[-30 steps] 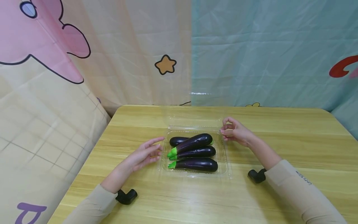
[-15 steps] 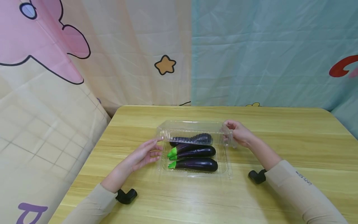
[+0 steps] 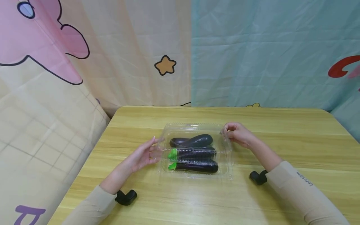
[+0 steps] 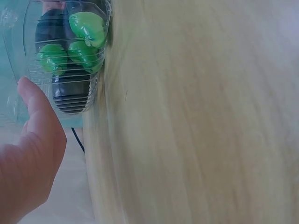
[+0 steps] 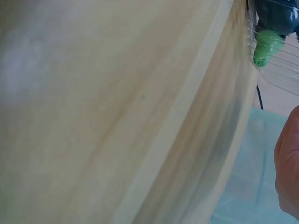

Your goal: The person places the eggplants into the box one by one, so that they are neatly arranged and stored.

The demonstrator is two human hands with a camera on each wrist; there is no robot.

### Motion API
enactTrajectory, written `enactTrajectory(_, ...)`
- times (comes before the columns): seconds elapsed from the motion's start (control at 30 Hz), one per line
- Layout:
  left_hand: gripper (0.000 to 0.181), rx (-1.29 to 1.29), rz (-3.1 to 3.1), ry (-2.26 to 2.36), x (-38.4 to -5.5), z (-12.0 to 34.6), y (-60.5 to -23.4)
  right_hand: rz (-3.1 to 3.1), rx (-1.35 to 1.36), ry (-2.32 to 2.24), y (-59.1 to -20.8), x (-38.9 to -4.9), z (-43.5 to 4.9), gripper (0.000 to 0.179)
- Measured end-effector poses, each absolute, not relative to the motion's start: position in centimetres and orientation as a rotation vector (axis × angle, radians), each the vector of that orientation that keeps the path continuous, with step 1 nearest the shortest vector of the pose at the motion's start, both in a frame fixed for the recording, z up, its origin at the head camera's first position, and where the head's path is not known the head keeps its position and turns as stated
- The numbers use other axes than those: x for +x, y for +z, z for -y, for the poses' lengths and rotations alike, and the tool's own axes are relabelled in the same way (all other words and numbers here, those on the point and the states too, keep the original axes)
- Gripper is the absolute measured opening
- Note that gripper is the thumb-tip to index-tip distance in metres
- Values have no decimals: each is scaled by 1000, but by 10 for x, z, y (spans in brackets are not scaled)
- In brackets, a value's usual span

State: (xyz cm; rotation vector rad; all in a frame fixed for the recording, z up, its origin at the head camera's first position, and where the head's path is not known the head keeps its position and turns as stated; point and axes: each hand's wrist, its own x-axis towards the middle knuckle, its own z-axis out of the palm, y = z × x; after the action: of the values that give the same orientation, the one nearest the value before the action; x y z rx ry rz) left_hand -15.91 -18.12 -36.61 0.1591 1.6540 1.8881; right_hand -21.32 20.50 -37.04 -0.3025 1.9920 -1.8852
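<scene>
A clear plastic clamshell box [image 3: 194, 177] lies on the table with several dark purple eggplants [image 3: 197, 167] with green caps inside. Its hinged lid [image 3: 219, 147] is tilted forward over them, the front edge still raised above the tray. At the box's left side my left hand [image 3: 139, 159] has its fingers extended, overlapping the lid's side. My right hand [image 3: 240, 135] pinches the rear right corner of the lid with curled fingers. The left wrist view has the green caps [image 4: 86, 30] behind the ribbed plastic, my thumb beside the lid. In the right wrist view, part of my right hand [image 5: 288, 163] shows.
The box stands around the middle of a wooden table [image 3: 287, 140]. Behind the table hangs a printed curtain [image 3: 253, 62], and another patterned cloth [image 3: 42, 131] hangs at the left. A black wrist-camera mount [image 3: 126, 197] sits under each forearm.
The lid has swung from upright at the back down and forward over the eggplants. My left fingers have shifted slightly along the box's side; my right hand stays near the rear corner.
</scene>
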Motion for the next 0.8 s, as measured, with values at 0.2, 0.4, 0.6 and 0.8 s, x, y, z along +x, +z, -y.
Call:
enactTrajectory(0.2, 63, 100, -1640, 1953, -157, 180, -364, -2016, -271, -1854, -368, -213, -205, 37)
enactTrajectory(0.4, 63, 122, -1640, 1965, -158, 180, -367, -2020, -267, -1836, -365, -213, -205, 35)
enactTrajectory(0.6, 62, 135, -1656, 1957, -158, 181, -369, -2020, -252, -1812, -365, -214, -205, 24)
enactTrajectory(0.8, 60, 133, -1638, 1973, -159, 180, -369, -1950, -234, -1813, -364, -215, -209, 21)
